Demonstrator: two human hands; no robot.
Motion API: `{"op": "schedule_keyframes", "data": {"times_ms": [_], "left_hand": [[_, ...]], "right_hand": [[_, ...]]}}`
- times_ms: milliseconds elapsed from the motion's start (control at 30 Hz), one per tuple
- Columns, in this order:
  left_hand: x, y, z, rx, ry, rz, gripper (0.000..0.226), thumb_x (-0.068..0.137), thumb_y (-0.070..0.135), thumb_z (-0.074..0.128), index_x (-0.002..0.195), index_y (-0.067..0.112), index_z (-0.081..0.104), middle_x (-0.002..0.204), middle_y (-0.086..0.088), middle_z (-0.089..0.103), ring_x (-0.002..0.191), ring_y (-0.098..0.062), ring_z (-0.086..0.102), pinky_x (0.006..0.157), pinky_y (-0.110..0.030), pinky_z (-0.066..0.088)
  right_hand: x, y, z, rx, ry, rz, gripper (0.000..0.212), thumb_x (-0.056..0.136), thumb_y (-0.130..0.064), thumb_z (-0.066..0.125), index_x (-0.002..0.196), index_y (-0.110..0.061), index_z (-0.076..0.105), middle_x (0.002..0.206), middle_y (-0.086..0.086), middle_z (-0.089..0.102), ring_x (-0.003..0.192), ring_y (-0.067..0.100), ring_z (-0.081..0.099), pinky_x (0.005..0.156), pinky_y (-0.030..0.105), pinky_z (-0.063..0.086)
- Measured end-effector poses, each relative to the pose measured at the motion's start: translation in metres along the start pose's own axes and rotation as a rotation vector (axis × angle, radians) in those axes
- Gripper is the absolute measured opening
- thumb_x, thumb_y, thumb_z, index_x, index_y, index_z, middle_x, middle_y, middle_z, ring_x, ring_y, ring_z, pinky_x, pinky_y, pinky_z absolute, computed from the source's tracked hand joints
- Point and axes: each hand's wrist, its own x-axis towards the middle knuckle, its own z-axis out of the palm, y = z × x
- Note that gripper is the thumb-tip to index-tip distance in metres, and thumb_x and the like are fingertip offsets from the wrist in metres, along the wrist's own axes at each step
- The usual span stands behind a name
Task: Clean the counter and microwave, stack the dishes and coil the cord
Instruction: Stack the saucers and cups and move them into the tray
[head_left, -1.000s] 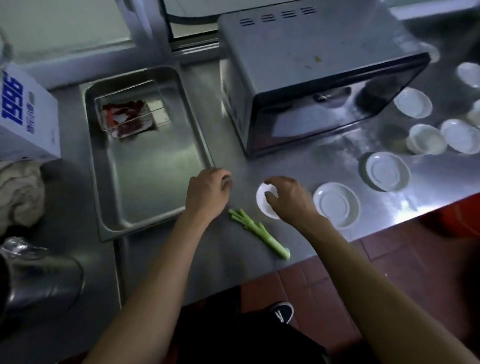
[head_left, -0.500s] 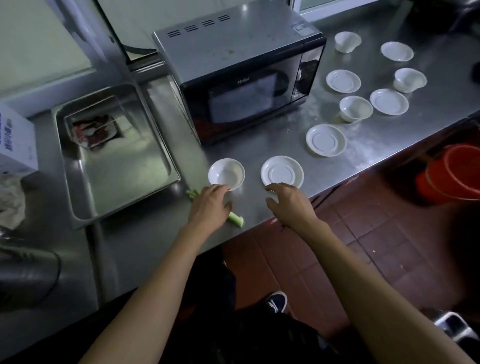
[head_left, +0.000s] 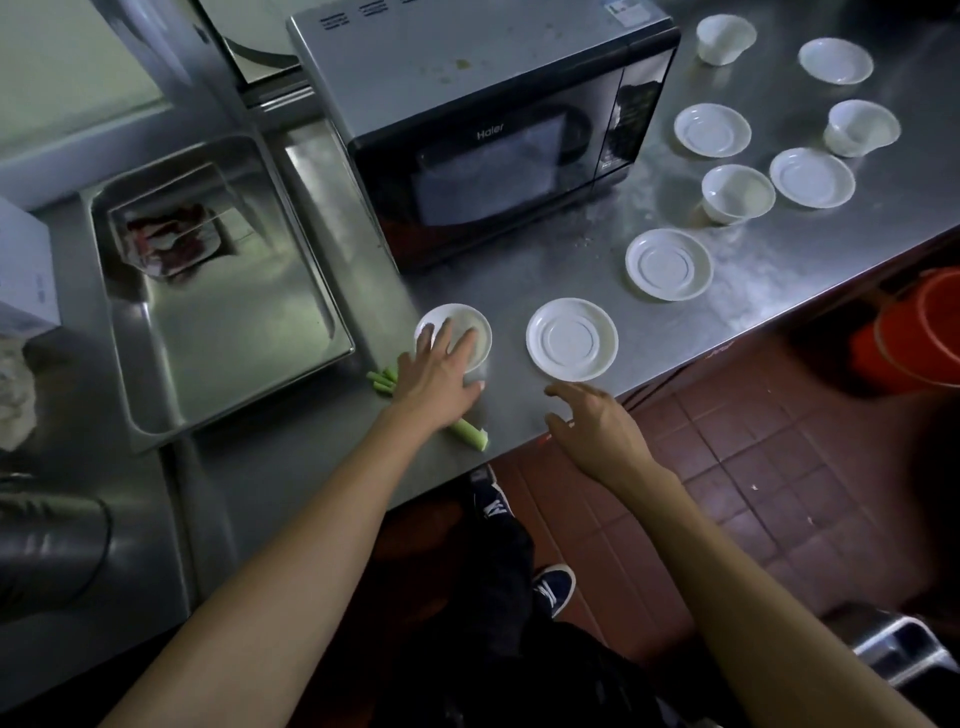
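Nearest the body, the right hand (head_left: 592, 421) hung over the front edge of the steel surface (head_left: 519, 410), fingers spread and loosely bent, holding nothing, its fingertips just short of a white saucer (head_left: 571, 338). The left hand (head_left: 436, 374) lay with straight fingers on the near rim of a small white bowl (head_left: 457, 330), covering part of a green celery stalk (head_left: 467, 434) that stuck out at both sides of the palm. The step in hand looked like gathering dishes into a stack; done well, that meant curling the fingers under the bowl's rim rather than sliding it, lifting it clear of the stalk, and keeping saucers with saucers and bowls with bowls, since a bowl set on a shallow saucer could rock. The saucer sat close to the edge, so it wanted a pull inward before lifting. Left of the hands lay a deep steel tray (head_left: 218, 343) with a clear container of something red in its far corner. Behind the bowl stood the microwave (head_left: 493, 140), door closed, with specks on its top. Farther right, more saucers and bowls (head_left: 737, 192) lay scattered apart on the wet-looking metal. Below were red floor tiles and an orange bucket (head_left: 914, 338).
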Motion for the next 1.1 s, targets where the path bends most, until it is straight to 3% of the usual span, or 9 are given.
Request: {"op": "schedule_keyframes", "data": {"times_ms": [133,367,667,933,1100], "left_hand": [[0.026,-0.007,0.008,-0.043,0.004,-0.041,0.078,0.085,0.053,0.061,0.149,0.030,0.022,0.161,-0.002,0.009,0.148,-0.034,0.008,0.104,-0.056,0.036],[0.056,-0.007,0.015,-0.064,-0.031,-0.103,0.090,0.084,0.057,0.065,0.154,0.034,0.013,0.164,-0.007,0.003,0.149,-0.037,0.007,0.106,-0.058,0.033],[0.070,-0.004,0.015,0.002,-0.062,-0.043,0.116,0.067,0.071,0.072,0.154,0.036,0.005,0.161,-0.011,0.009,0.141,-0.040,0.019,0.099,-0.057,0.036],[0.082,0.024,-0.009,-0.052,-0.014,-0.005,0.103,0.070,0.060,0.072,0.154,0.037,0.016,0.147,-0.010,0.022,0.124,-0.038,0.032,0.095,-0.049,0.039],[0.100,0.079,-0.019,-0.076,0.038,0.036,0.106,0.063,0.069,0.073,0.151,0.042,0.020,0.143,-0.010,0.024,0.121,-0.037,0.036,0.097,-0.049,0.043]], "right_hand": [[0.017,0.007,-0.002,-0.043,-0.041,0.026,0.040,0.091,-0.022,0.062,0.130,-0.016,0.062,0.131,0.006,0.064,0.113,0.030,0.061,0.090,0.047,0.052],[0.051,0.003,-0.021,-0.098,-0.089,0.014,0.041,0.091,-0.020,0.062,0.131,-0.015,0.060,0.132,0.006,0.063,0.115,0.032,0.060,0.093,0.047,0.051],[0.086,0.018,-0.042,-0.082,-0.025,0.048,0.038,0.091,-0.019,0.064,0.128,-0.013,0.063,0.124,0.008,0.067,0.100,0.032,0.064,0.084,0.042,0.053],[0.096,0.034,-0.049,-0.009,-0.045,0.071,0.038,0.092,-0.025,0.064,0.129,-0.019,0.062,0.129,0.004,0.065,0.105,0.030,0.064,0.086,0.044,0.054],[0.098,0.072,-0.073,0.008,-0.052,0.069,0.038,0.093,-0.024,0.064,0.130,-0.018,0.061,0.132,0.004,0.063,0.114,0.028,0.061,0.094,0.042,0.051]]}}
